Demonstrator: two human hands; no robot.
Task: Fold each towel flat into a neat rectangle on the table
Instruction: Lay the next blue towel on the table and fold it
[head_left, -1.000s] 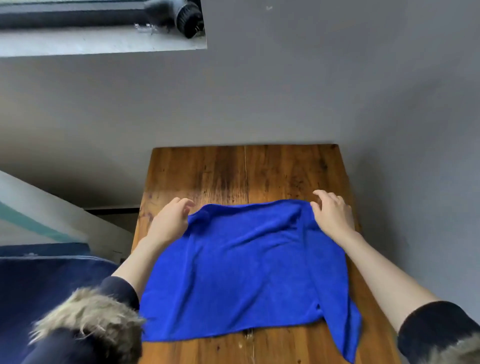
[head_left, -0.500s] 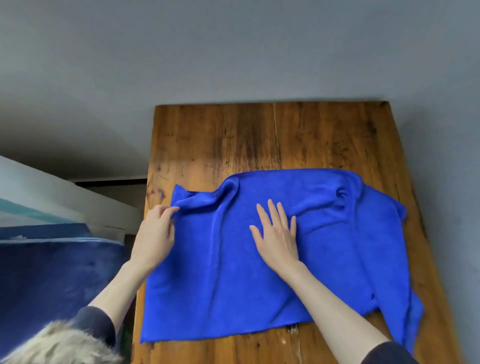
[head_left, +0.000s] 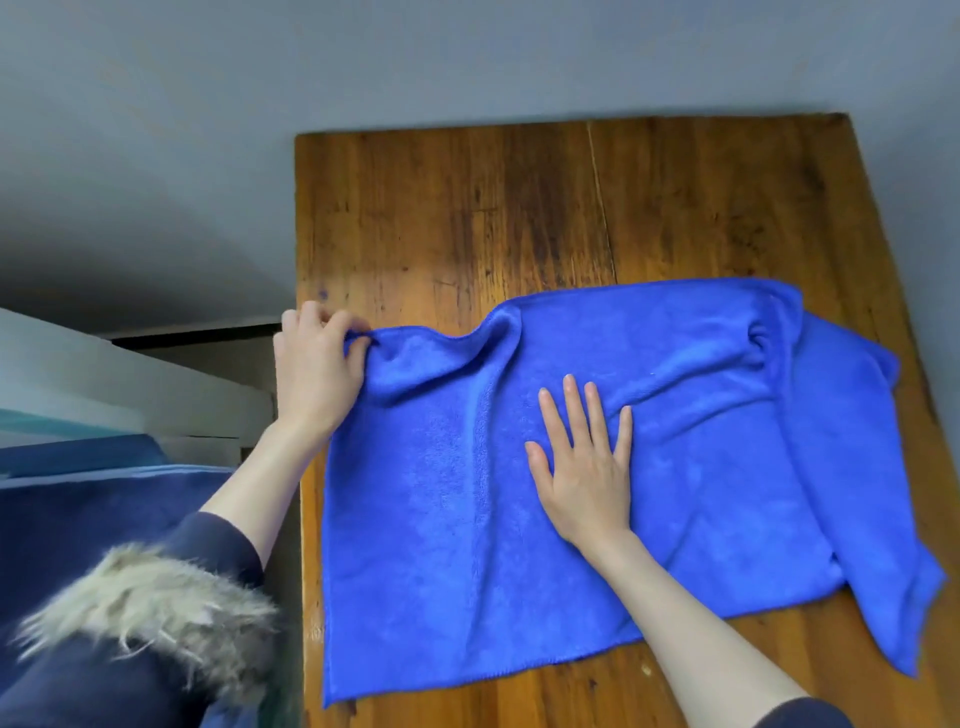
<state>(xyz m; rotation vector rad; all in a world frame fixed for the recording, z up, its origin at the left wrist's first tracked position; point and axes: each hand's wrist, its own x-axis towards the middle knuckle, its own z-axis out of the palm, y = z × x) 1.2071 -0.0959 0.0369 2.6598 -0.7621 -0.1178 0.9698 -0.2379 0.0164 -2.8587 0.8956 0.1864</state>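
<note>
Head view: blue towel (head_left: 597, 467) lies spread, wrinkled, on wooden table (head_left: 519, 208), right edge bunched, part folded. Left hand (head_left: 317, 374) pinches the towel's far-left corner at the table edge. Right hand (head_left: 584, 467) flat, fingers spread, pressing mid-towel.

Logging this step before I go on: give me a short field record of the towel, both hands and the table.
towel: blue towel, spread but wrinkled, right side bunched
left hand: left hand, fingers pinching far-left corner
right hand: right hand, flat, palm down mid-towel
table: wooden table, far half bare
fold state: not yet a neat rectangle
</note>
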